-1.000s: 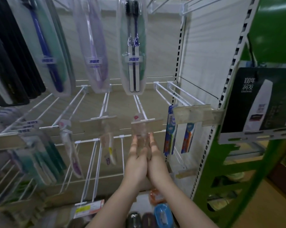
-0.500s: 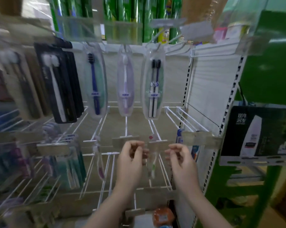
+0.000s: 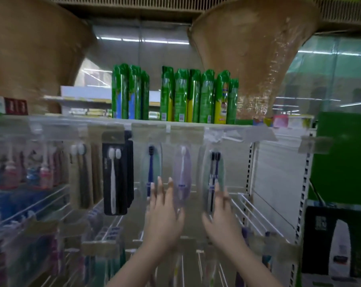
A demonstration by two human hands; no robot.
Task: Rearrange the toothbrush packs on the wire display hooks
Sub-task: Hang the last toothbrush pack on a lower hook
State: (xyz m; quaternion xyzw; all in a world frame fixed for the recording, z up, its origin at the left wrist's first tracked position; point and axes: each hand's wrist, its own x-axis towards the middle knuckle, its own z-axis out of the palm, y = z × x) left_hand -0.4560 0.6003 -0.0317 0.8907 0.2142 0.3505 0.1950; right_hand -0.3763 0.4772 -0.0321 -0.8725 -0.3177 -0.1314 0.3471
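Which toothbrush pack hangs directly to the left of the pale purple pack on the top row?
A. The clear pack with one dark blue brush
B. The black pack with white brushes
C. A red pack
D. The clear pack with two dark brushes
A: the clear pack with one dark blue brush hangs just left of the pale purple pack.

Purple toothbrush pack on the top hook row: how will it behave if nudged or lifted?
The purple toothbrush pack hangs freely from its top, so a nudge would likely swing it. It holds one brush in a clear blister, so it is probably light. The glossy plastic may be slippery for the left hand.
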